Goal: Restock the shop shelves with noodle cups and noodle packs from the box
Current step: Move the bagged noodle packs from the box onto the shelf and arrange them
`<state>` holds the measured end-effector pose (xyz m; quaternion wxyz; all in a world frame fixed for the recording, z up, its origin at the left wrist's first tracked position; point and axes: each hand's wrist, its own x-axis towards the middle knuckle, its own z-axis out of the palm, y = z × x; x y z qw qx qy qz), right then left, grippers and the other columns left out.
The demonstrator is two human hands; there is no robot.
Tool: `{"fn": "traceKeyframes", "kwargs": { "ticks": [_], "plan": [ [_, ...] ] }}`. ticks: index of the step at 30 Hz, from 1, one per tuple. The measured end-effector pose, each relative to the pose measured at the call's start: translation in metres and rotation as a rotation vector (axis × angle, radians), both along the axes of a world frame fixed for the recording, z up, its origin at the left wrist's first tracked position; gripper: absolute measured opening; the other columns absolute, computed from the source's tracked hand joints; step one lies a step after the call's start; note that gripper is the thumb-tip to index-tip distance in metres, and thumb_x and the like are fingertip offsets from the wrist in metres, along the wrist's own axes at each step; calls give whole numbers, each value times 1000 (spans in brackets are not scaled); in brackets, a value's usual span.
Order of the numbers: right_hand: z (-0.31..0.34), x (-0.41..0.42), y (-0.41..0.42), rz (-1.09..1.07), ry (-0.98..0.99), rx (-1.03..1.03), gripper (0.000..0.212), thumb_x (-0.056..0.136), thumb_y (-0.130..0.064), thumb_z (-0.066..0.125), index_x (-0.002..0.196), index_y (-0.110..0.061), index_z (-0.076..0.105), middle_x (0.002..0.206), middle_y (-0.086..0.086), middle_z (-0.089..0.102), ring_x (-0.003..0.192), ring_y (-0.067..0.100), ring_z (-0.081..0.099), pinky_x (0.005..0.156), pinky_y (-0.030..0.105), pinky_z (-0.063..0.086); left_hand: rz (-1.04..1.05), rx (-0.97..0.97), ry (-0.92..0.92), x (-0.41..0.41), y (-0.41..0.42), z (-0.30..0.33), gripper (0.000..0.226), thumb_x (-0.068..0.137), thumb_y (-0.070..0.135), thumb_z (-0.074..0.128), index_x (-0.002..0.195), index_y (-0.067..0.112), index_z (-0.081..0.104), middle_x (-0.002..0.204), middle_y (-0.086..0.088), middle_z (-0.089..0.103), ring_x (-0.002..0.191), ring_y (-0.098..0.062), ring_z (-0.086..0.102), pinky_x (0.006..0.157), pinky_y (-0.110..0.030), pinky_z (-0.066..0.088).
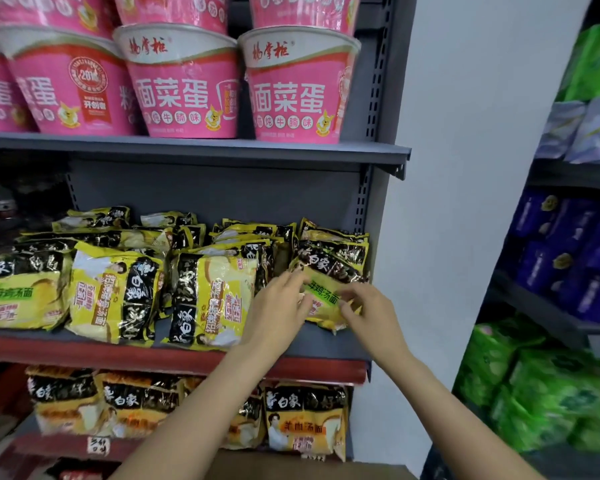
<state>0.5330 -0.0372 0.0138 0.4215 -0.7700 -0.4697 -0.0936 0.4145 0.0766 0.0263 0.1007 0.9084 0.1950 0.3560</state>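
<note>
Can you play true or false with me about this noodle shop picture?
1. Both hands touch the same yellow pack. True: the left hand and right hand are both on it.
2. The pink cups sit on the shelf below the yellow packs. False: they sit on the shelf above.
3. The yellow pack is at the right end of the middle shelf. True.
4. The bags on the next rack are red. False: they are purple, with green ones lower down.
</note>
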Motion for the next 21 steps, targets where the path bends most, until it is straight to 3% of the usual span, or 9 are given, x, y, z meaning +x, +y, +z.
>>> {"fn": "traceKeyframes", "kwargs": {
  "ticks": [7, 14, 17, 21],
  "plan": [
    [-74, -91, -67, -52, 138, -202, 19, 91, -14, 52, 105, -16, 65, 103, 1, 64, 92, 15, 59, 78, 23, 44, -74, -198, 76, -74, -54, -57, 19, 95, 35, 48, 104, 23, 59, 95, 10, 59, 83, -8, 56, 72, -29, 50],
    [-151, -145, -124, -88, 267, -478, 16, 89, -14, 51, 100, -11, 63, 99, 8, 67, 92, 24, 62, 76, 29, 47, -166, -336, 284, -120, -96, -140, 13, 92, 31, 53, 99, 24, 62, 89, 12, 62, 80, -8, 60, 71, -31, 53],
    [-188, -147, -140, -114, 351, -557, 21, 87, -13, 52, 105, -13, 63, 105, 9, 66, 97, 24, 61, 79, 30, 46, -143, -436, 423, -133, -102, -183, 14, 92, 31, 54, 101, 23, 62, 91, 11, 63, 84, -9, 61, 71, -29, 52],
    [-238, -143, -147, -92, 447, -693, 29, 88, -16, 56, 117, -14, 56, 115, 9, 60, 106, 24, 57, 88, 30, 44, -132, -543, 599, -137, -96, -245, 19, 91, 26, 56, 107, 16, 61, 106, 1, 62, 98, -15, 59, 84, -34, 50]
  ]
}}
